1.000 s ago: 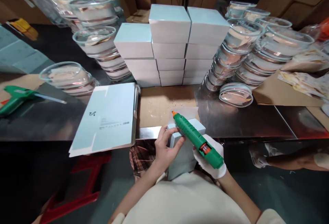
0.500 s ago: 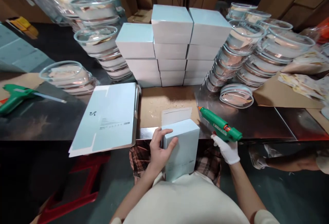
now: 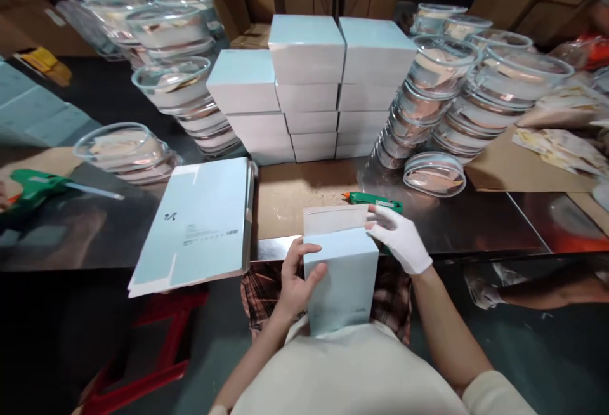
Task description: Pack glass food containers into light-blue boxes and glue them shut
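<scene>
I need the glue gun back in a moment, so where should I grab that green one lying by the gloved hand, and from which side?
Probably grip the green glue gun around its thick rear body, coming from above on the right hand side. It lies flat on the steel table, its orange nozzle pointing left, away from that hand.

The box point(image 3: 342, 285) is light blue, and its open flap point(image 3: 335, 219) is white inside. The right hand point(image 3: 399, 240) beside the box wears a white glove. The left hand point(image 3: 295, 282) on the box is bare. Behind the box lies a green glue gun point(image 3: 375, 200) with an orange tip. Under the box is red and black checked cloth point(image 3: 259, 285). Left of the box lies a flat light blue sheet point(image 3: 200, 221) with small dark print.
</scene>
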`<state>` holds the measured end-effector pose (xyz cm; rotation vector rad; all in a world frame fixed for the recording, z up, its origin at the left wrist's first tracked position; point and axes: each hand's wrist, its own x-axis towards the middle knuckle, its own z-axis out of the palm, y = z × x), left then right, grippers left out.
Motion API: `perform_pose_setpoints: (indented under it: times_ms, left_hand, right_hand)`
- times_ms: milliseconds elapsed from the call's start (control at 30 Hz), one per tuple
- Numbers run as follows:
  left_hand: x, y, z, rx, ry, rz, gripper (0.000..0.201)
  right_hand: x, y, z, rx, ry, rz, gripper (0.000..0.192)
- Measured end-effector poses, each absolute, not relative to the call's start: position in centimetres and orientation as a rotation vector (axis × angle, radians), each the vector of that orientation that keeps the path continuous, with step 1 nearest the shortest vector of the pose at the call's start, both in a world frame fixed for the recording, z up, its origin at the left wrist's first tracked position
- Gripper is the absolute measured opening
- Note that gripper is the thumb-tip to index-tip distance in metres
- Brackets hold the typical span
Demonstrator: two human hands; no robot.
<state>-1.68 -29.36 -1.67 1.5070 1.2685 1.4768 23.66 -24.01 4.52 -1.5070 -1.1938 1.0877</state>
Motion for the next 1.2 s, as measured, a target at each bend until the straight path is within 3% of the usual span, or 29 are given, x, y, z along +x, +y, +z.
perform_pose_setpoints:
  times_ms: [100,167,233,300,400,467,567,633,733,833,900,1067,1200]
  left_hand:
    - [-1.1,-29.5,-2.0,1.522,1.212,1.508,0.043]
    - [-0.9,-29.5,-2.1,1.450,1.162,1.609,0.043]
    - [-1.1,-29.2,-2.2,1.361,1.088,1.707,0.057]
    - [-1.5,-28.9,-2.3,1.333,1.051,1.738,0.063]
    - [-2.3,-28.5,-2.5,1.410,1.085,1.637,0.036]
    - [-2.5,-28.5,-2.4,1.432,1.080,1.567,0.035]
    - [-2.6,-28.6,-1.8,1.397,1.045,1.519,0.034]
    - [-2.8,-28.4,-1.0,1.369,1.077,1.534,0.033]
    - [-3.5,-27.8,0.1,1.204,1.294,1.807,0.028]
    - [-3.5,-27.2,0.1,0.860,1.367,2.186,0.031]
    - [-3.0,-27.1,-0.6,0.807,1.305,2.187,0.035]
    - [-1.9,-27.7,0.2,1.584,1.580,1.830,0.031]
    - [-2.3,-27.1,4.3,2.410,1.512,1.414,0.072]
  right_hand:
    - [21.3,-24.1,4.1,-1.283,-1.178,1.412,0.058]
    - [21.4,-24.4,3.9,-1.182,-1.219,1.429,0.065]
    - [22.3,-24.9,4.0,-1.023,-1.442,1.430,0.081]
    - [23.3,-25.4,4.6,-0.885,-1.736,1.380,0.085]
    - [23.6,-25.6,5.6,-0.875,-2.026,1.141,0.054]
    - [23.2,-25.4,5.7,-0.863,-2.101,1.047,0.037]
    - [23.1,-25.4,5.1,-0.823,-2.126,1.045,0.026]
    - [23.7,-26.2,4.5,-0.939,-2.044,1.027,0.035]
    - [24.9,-28.7,3.3,-1.277,-1.699,1.008,0.064]
    - [25.3,-31.5,2.0,-1.397,-1.563,1.321,0.067]
    - [25.0,-32.4,1.1,-1.477,-1.454,1.404,0.068]
    - [24.5,-30.4,1.6,-1.538,-1.079,1.185,0.067]
    - [24.2,-27.5,4.4,-1.313,-1.682,1.324,0.046]
